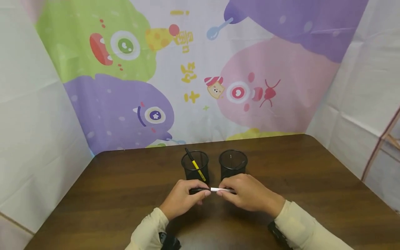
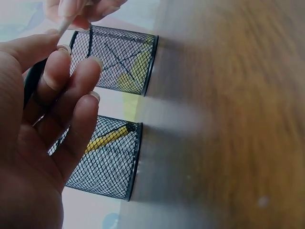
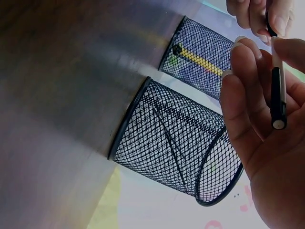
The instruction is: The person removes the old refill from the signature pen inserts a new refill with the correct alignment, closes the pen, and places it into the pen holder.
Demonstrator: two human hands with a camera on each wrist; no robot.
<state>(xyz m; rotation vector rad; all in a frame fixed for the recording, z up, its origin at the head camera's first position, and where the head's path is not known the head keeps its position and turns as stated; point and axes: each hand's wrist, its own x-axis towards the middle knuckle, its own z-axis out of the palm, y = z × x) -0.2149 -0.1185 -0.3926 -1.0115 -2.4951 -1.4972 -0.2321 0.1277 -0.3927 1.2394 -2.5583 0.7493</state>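
Head view: pen (image 1: 214, 189) between left and right fingers (image 1: 229, 182)

One brown wood-grain surface (image 1: 93, 198) bears two round black wire-mesh cups (image 1: 189, 174) (image 1: 229, 173). The left one contains one slim yellow-and-black pen (image 1: 195, 165); the right one, two thin dark rods (image 3: 167, 139). Two bare hands (image 1: 182, 198) (image 1: 251, 194) hold a slim black-and-white pen barrel (image 1: 215, 189); whether it is one piece or two is unclear.

Black and white pen (image 1: 214, 189)
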